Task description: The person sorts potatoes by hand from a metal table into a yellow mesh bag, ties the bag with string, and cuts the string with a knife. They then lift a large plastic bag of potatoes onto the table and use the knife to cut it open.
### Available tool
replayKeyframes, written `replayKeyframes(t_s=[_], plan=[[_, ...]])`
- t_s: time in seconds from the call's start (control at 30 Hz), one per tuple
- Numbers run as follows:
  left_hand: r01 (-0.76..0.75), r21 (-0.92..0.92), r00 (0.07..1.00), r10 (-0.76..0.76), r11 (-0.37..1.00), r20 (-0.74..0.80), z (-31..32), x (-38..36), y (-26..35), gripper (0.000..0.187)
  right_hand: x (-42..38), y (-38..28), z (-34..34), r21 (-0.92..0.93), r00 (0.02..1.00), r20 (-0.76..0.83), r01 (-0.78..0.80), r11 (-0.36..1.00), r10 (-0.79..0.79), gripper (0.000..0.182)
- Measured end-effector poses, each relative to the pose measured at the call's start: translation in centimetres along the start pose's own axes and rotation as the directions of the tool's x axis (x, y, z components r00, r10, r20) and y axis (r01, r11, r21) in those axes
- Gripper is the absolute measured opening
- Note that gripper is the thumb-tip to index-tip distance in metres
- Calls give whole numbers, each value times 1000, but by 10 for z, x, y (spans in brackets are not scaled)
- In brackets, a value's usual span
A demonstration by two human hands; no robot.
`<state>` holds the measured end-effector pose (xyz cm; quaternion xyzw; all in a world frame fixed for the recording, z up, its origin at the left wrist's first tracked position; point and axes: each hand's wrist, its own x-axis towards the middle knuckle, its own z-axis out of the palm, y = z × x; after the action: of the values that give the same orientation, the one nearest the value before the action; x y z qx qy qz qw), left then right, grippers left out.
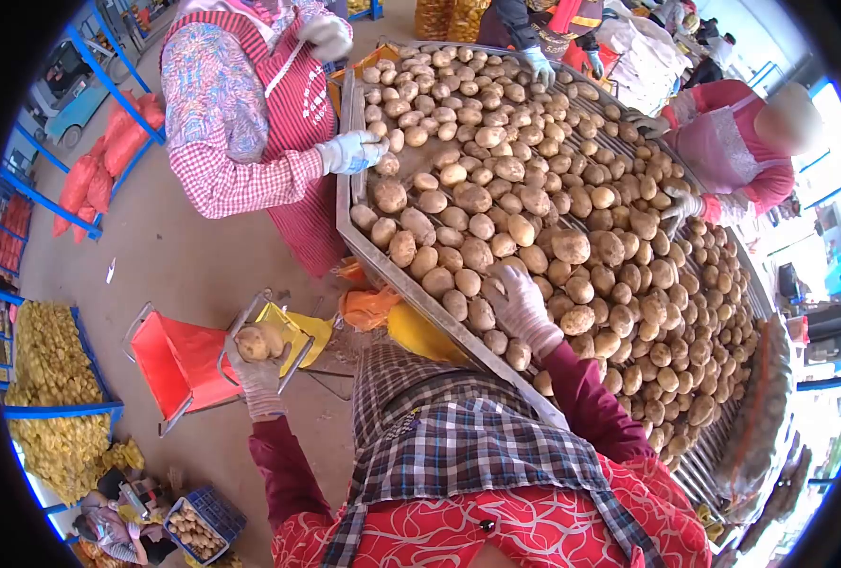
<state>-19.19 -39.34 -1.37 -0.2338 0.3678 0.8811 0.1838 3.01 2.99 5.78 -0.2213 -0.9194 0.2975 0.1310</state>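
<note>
Potatoes [572, 246] cover the slatted sorting table [382, 251] in front of me. My left hand [257, 374], in a pale glove, is over the red folding seat or bin [179, 360] and its yellow neighbour [309, 333], beyond the table's left edge. It holds a potato [257, 341], possibly more than one. My right hand [520, 308], in a light pinkish glove, lies on potatoes near the table's front edge, fingers partly spread and pointing up-left. Whether it grips one beneath the palm is hidden.
Co-workers stand at the upper left [221, 114], the far side and the right [723, 142], gloved hands on the potatoes. Orange-yellow bags [373, 308] hang by the table's edge. Filled sacks [51, 369] stand at left, a blue crate [214, 516] lower left.
</note>
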Motion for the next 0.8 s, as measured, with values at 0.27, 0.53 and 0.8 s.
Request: replayKeyframes(t_s=[0.27, 0.53, 0.8], plan=[[151, 649, 965, 32, 746, -261, -90, 89, 10, 66, 86, 4, 36, -687, 915, 393, 357, 633, -90, 48], [-361, 871, 891, 398, 333, 217, -9, 66, -36, 38, 75, 7, -3, -590, 926, 370, 170, 789, 77, 55], [158, 400, 715, -384, 903, 585, 173, -83, -162, 51, 33, 7, -22, 389, 981, 172, -151, 909, 89, 56]])
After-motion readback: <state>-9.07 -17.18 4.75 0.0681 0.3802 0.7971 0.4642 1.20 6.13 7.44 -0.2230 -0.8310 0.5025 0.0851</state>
